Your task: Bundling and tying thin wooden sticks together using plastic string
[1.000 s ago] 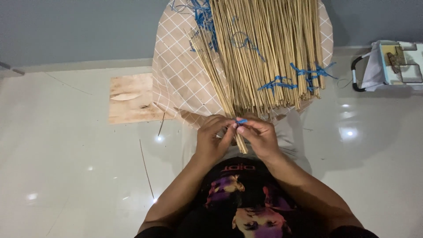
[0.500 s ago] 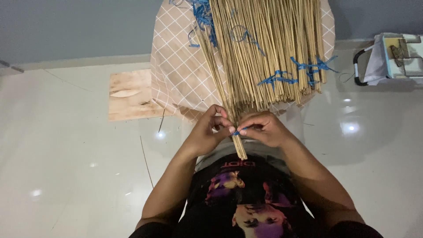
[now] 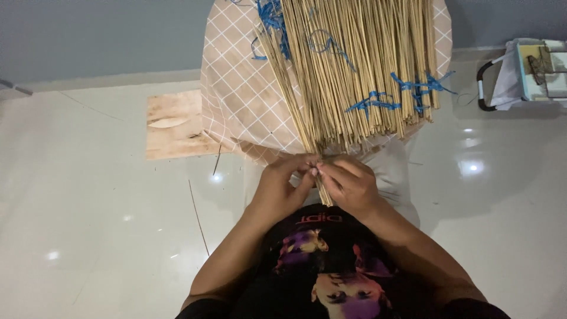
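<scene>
A large bundle of thin tan sticks [image 3: 354, 71] lies on a table draped in a tan checked cloth [image 3: 236, 100], with blue plastic ties [image 3: 413, 88] knotted around groups of them. A small bunch of sticks [image 3: 322, 188] juts over the near edge toward my body. My left hand [image 3: 282, 188] and my right hand [image 3: 349, 184] meet at this bunch, fingertips pinched together around its lower end. The fingers hide what lies between them.
A flat wooden board [image 3: 174, 124] lies on the glossy white floor left of the table. Loose thin sticks [image 3: 198, 215] rest on the floor nearby. At the far right stands a small cart [image 3: 531, 74] with a black handle.
Both hands have stayed at the small bunch's end, fingers shifting slightly. The blue tie seen between the fingertips earlier is now hidden under them.
</scene>
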